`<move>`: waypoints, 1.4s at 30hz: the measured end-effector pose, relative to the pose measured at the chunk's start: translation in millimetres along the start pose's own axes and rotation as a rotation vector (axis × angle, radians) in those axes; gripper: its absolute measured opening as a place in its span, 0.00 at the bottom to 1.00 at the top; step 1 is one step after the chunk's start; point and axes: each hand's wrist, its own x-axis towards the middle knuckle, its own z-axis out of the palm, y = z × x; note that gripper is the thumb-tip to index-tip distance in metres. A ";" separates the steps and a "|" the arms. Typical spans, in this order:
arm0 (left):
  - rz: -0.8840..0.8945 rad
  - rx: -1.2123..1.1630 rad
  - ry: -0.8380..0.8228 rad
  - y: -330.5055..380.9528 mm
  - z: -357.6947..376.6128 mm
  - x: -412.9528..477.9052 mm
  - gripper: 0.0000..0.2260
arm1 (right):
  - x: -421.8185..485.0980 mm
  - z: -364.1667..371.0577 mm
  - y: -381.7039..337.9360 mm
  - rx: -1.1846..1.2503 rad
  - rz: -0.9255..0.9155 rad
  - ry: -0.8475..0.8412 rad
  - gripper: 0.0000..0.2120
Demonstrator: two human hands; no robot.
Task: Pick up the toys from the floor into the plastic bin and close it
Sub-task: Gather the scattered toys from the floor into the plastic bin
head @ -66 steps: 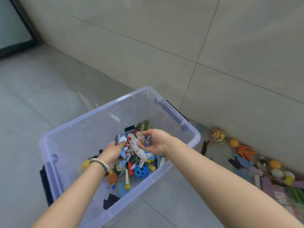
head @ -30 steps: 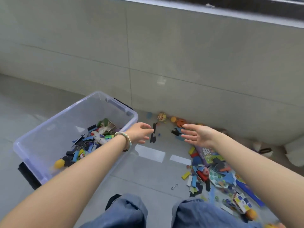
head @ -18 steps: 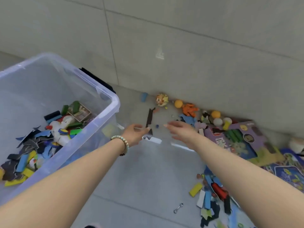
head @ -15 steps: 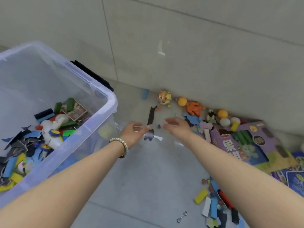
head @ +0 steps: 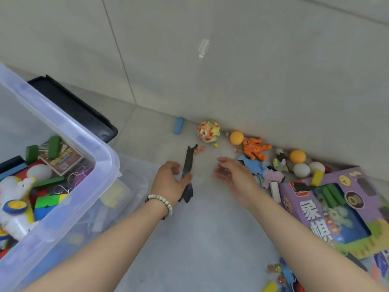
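The clear plastic bin (head: 105, 163) stands at the left, partly filled with blocks, foam pieces and a white toy plane (head: 14, 205). A long black foam strip (head: 188, 159) lies on the floor between my hands. My left hand (head: 170, 180), with a bead bracelet, hovers at the strip with fingers loosely curled and the thumb touching it. My right hand (head: 233, 175) is spread open above the floor beside a blue foam piece (head: 252, 165). Along the wall lie a printed ball (head: 208, 131), an orange ball (head: 236, 137) and an orange figure (head: 254, 148).
A black lid (head: 80, 110) lies under the bin at its far side. A purple game box (head: 328, 207) lies at the right with more balls, blocks and foam pieces around it. A blue block (head: 178, 125) sits at the wall's foot. The tiled wall rises close behind.
Both hands left the bin after dropping the toy plane and other pieces, swung right and reached down toward the floor. My left hand has come up against the black strip.
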 end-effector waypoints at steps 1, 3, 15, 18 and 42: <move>-0.003 -0.017 0.015 0.9 1.2 3.0 0.19 | 1.9 -5.8 -4.7 0.068 0.016 0.006 0.10; 0.014 -0.048 0.045 3.4 3.0 8.3 0.18 | 7.8 -13.1 -13.7 -0.025 -0.065 0.056 0.08; 0.412 0.214 0.077 31.9 16.5 41.1 0.14 | 43.0 -27.9 4.7 -0.769 -0.510 0.191 0.07; 0.466 0.345 0.082 33.8 23.2 49.3 0.13 | 42.3 -37.9 4.5 -0.824 -0.515 0.152 0.10; -0.628 -1.403 -0.644 72.6 32.2 -2.6 0.10 | -37.8 -1.8 -29.5 -0.936 -0.909 -0.158 0.12</move>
